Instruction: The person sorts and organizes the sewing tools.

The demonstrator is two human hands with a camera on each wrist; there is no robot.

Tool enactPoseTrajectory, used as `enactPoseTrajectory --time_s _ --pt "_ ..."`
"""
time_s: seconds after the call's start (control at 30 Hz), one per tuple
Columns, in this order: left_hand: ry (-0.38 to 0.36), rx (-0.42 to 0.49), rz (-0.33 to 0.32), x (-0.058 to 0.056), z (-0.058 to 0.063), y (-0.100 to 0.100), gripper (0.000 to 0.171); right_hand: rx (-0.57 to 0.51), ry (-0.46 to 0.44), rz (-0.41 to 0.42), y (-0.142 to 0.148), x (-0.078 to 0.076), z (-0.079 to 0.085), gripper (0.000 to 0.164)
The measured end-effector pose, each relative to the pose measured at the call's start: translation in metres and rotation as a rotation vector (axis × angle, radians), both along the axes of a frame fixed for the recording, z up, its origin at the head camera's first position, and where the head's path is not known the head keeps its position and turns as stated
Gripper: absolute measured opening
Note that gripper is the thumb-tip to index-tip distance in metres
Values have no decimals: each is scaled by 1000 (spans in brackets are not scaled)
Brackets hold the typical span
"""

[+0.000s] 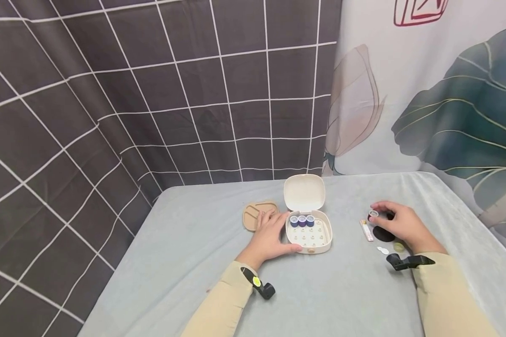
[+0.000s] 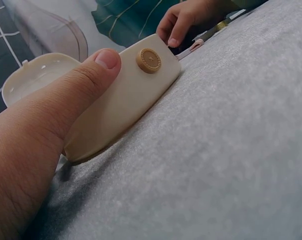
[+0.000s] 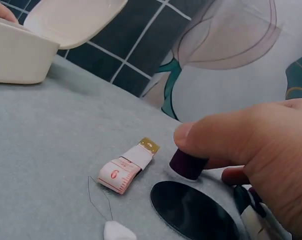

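A cream sewing box (image 1: 328, 241) stands on the cloth-covered table with its lid (image 1: 304, 193) up. Inside, three dark blue and purple thread spools (image 1: 302, 221) stand in a row at the back, and bare pegs fill the remaining floor. My left hand (image 1: 267, 238) holds the box at its left side; the thumb presses the front wall beside a round tan button (image 2: 149, 60). Off to the right, my right hand (image 1: 406, 225) pinches a dark purple thread spool (image 3: 187, 165) between thumb and fingers, low over the table.
A tan divided tray (image 1: 250, 219) lies left of the box, partly behind my left fingers. Around my right hand lie a rolled tape measure (image 3: 118, 176), a black disc (image 3: 191, 210), a needle threader (image 3: 118, 232) and a small olive round item (image 1: 398, 246). Curtains hang behind the table.
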State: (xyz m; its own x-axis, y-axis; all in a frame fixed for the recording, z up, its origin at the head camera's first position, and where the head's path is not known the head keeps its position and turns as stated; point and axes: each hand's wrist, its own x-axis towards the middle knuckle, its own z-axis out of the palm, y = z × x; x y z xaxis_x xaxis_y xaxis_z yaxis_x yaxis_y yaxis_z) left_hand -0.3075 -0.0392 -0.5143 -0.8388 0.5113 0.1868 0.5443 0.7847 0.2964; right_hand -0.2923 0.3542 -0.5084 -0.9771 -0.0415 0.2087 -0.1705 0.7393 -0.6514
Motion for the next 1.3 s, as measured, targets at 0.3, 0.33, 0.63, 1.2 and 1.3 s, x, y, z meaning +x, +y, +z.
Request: enactPoseTrajectory --time_s 0.3,0.33,0.63,1.2,1.3 --pt "-10 8 0 -1 -2 -1 102 48 -30 -18 -2 -2 0 40" --pt "-11 7 -2 -1 -2 -1 102 51 -35 -17 -2 -2 2 40" --pt "-14 5 -2 -1 0 0 104 95 85 44 -20 -4 38 27" --pt "-2 14 1 -2 -3 -2 102 91 145 192 -88 -13 70 25" --pt "-2 15 -2 -1 -2 -1 102 113 158 227 -97 -11 68 24"
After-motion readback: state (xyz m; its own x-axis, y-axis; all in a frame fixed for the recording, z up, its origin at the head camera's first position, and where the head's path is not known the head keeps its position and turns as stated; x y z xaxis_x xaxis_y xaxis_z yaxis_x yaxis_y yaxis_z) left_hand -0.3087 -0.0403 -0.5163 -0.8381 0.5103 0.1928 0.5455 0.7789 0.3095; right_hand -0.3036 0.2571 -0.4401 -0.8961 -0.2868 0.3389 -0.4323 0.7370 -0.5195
